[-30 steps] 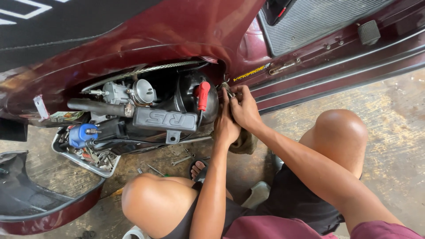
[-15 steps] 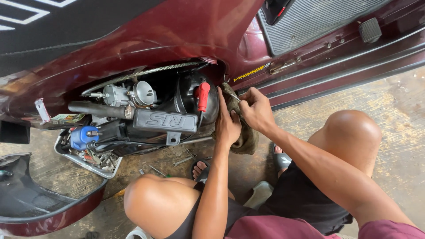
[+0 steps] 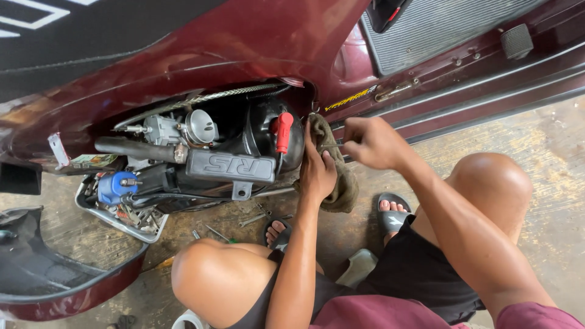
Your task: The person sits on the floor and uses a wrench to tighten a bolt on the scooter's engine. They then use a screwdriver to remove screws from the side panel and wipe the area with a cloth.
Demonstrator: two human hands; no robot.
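A maroon scooter body (image 3: 201, 55) lies over the concrete floor (image 3: 548, 201), its side opened on the black engine (image 3: 231, 164). Just right of the engine hangs an olive-brown rag (image 3: 341, 189), touching the engine's rounded end. The left hand (image 3: 317, 170) presses flat against the rag, fingers extended, not clamped on anything. The right hand (image 3: 372, 143), right of the rag, pinches a thin metal tool (image 3: 332, 147) whose tip points at the rag. Left of the engine lies a detached maroon panel (image 3: 55, 286); below it, small tools (image 3: 256, 218).
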